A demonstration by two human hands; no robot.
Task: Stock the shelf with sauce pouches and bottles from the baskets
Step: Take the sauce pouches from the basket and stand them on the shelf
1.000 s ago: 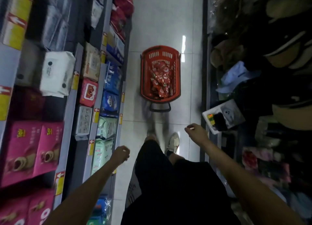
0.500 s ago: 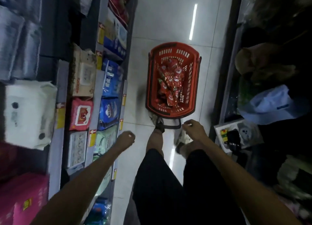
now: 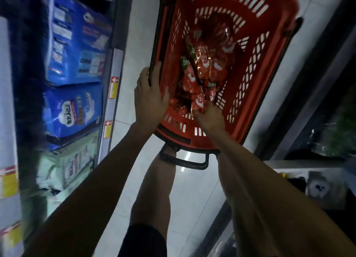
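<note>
Dim aisle, wide-angle view with motion smear.
Weak light, seemingly from overhead, glints on the pale floor [image 3: 192,189] near the basket [image 3: 269,68] and on the foil sauce pouches [image 3: 202,64]. The packs [image 3: 71,110] on the left smear and bow toward the edge, while the right side falls near-black, its contents hardly readable.

The head camera looks steeply down and forward along an aisle, close above the basket [image 3: 256,50] on the floor [image 3: 192,199]. Its wide lens bows the shelf [image 3: 113,102] at the left edge. Mid-frame sit the left hand [image 3: 150,96], gripping the basket's rim, and the right hand [image 3: 208,118], pinching a pouch [image 3: 199,102]; forearms run up from the bottom edge.
</note>
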